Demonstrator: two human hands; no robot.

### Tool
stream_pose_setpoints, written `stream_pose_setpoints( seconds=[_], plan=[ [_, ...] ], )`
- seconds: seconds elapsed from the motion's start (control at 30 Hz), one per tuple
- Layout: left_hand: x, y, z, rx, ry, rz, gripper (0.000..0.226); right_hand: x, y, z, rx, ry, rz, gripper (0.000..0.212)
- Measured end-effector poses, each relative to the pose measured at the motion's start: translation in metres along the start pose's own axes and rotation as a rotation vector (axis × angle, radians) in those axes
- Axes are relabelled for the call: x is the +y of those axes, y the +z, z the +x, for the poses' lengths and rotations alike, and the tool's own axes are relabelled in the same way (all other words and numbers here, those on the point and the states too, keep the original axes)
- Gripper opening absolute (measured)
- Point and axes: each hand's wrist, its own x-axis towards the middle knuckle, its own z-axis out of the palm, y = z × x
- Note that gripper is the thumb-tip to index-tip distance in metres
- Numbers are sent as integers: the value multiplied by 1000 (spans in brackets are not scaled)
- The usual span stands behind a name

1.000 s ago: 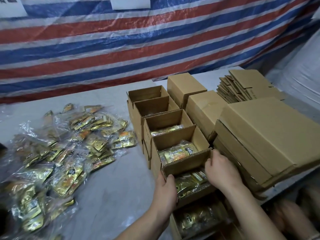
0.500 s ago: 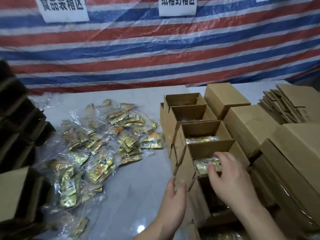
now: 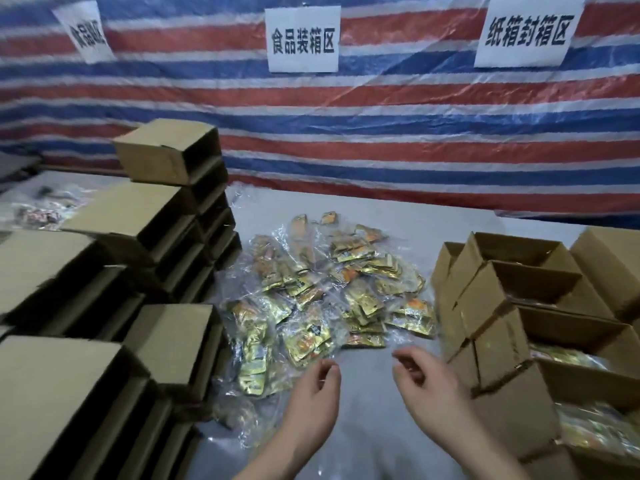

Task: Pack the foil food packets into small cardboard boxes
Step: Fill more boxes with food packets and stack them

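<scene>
A heap of gold foil food packets (image 3: 325,299) in clear plastic lies in the middle of the grey table. A row of open small cardboard boxes (image 3: 519,292) runs along the right; the nearer ones hold packets (image 3: 595,427). My left hand (image 3: 313,393) hovers just in front of the heap, its fingers loosely curled and holding nothing. A little to its right, beside the box row, my right hand (image 3: 426,386) is also loosely curled and holds nothing.
Stacks of empty cardboard boxes (image 3: 156,237) lying on their sides fill the left side. A striped tarp with white paper signs (image 3: 303,38) hangs behind the table (image 3: 433,223). More boxes stand at the far right (image 3: 613,265).
The view has swung left. Both hands left the open box on the right and moved to the table's middle, in front of the packet heap. The left box stacks have come fully into view.
</scene>
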Motion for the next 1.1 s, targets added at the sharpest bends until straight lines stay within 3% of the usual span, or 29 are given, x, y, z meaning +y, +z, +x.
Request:
stream_pose_setpoints(
  seconds=[0.13,0.33,0.63,0.73,0.8,0.93,1.1],
  plan=[
    [-23,-18,10,40,64,85,11,-4,41,6,-129,48,80,20],
    [-9,-40,31,90,158,221,28,-20,61,27,-118,48,147,17],
    [121,-151,124,444,392,301,43,-140,66,123,-135,-241,154,35],
    [143,-214,163,626,449,440,31,-193,76,165,-158,-288,151,39],
    [153,-252,194,722,441,530,24,-226,84,190,-155,-323,159,42],
    [156,-309,259,809,339,771,40,-279,101,240,-126,-392,111,50],
    [149,-344,328,719,244,1066,71,-310,109,292,-116,-359,141,56]
  ],
)
